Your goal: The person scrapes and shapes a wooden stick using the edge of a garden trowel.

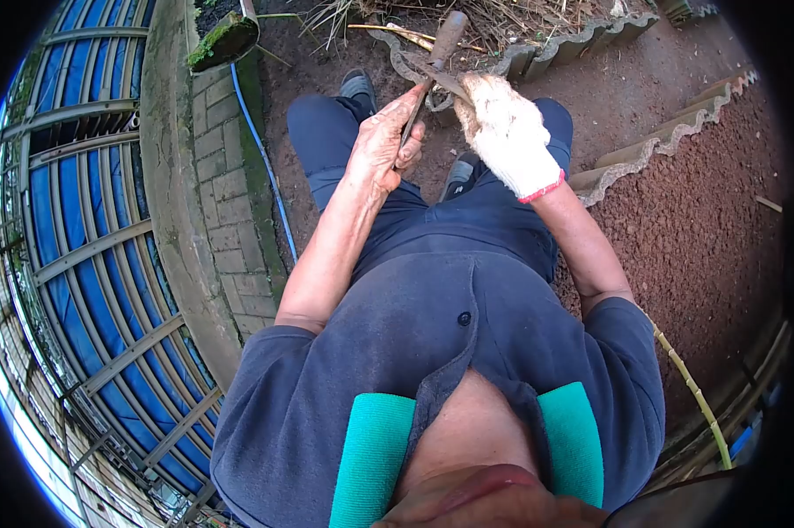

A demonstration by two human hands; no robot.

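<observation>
My left hand (pixel 386 141) is bare, with its fingers closed round a narrow dark tool (pixel 417 110) whose thick, brownish cylindrical end (pixel 450 37) points up and away from me. On my right hand (pixel 507 132) is a soiled white knitted glove with a red cuff. Its fingers are pressed together on a flat, pointed metal piece (pixel 448 83) that crosses the dark tool between my hands. The glove hides how this piece is gripped. Both hands are above my knees, close together but apart.
Wavy-edged sheets (pixel 630 163) border reddish soil (pixel 691 229) at the right. Dry stalks (pixel 511 22) lie beyond my hands. At the left are a blue hose (pixel 269 167), brick paving (pixel 230 211), a mossy block (pixel 225 42) and a metal frame over blue sheeting (pixel 89 255).
</observation>
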